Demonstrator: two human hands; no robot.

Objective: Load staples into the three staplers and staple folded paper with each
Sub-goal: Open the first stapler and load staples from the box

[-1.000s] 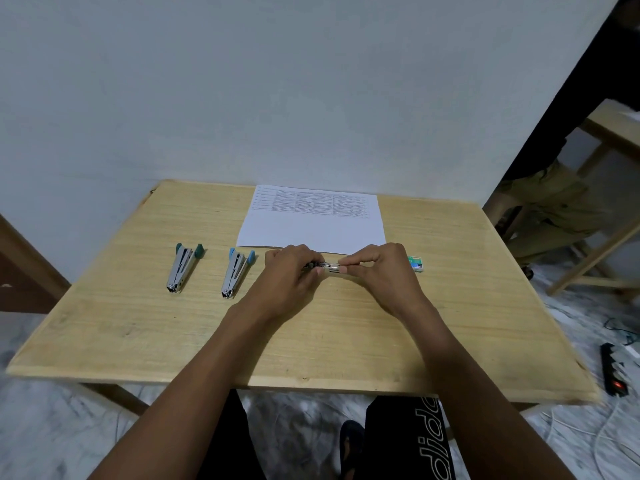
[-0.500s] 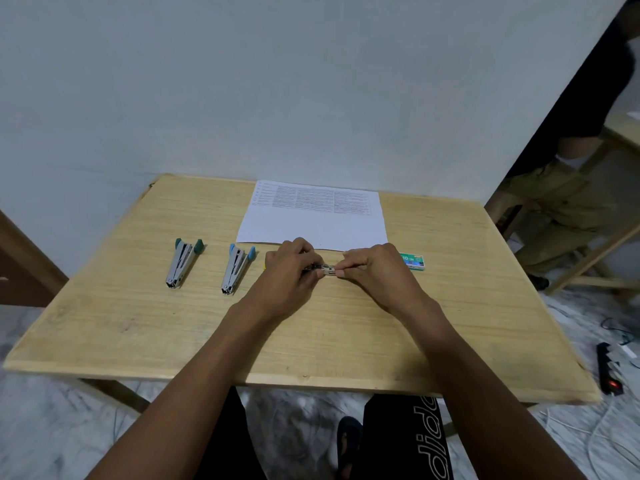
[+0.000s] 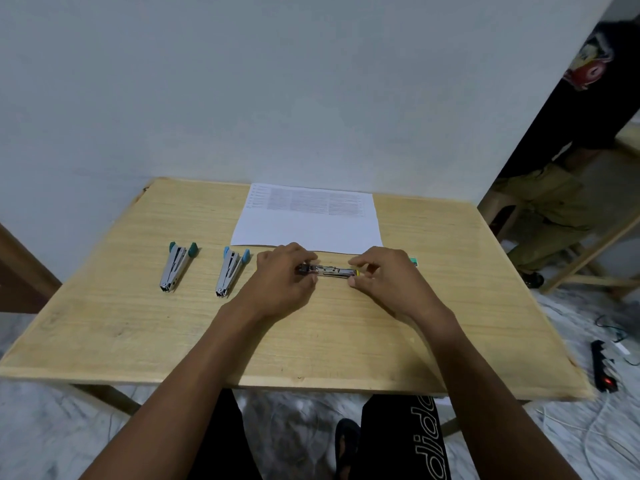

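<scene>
A metal stapler with a yellow end [image 3: 332,271] lies flat on the wooden table [image 3: 138,327], stretched between my hands. My left hand [image 3: 282,276] grips its dark left end. My right hand [image 3: 382,271] pinches its yellow right end between thumb and fingers. A stapler with dark green tips [image 3: 176,266] lies at the left, and one with light blue tips [image 3: 230,271] lies beside it. A printed sheet of paper [image 3: 308,218] lies flat behind my hands. A small green staple box [image 3: 414,260] peeks out behind my right hand.
A white wall stands right behind the table. At the right a person [image 3: 554,188] sits by another wooden table. A black power strip [image 3: 602,370] and cables lie on the marble floor at the right.
My hands have moved apart along the stapler, so its metal length now shows between them. My right hand has shifted right and covers most of the staple box.
</scene>
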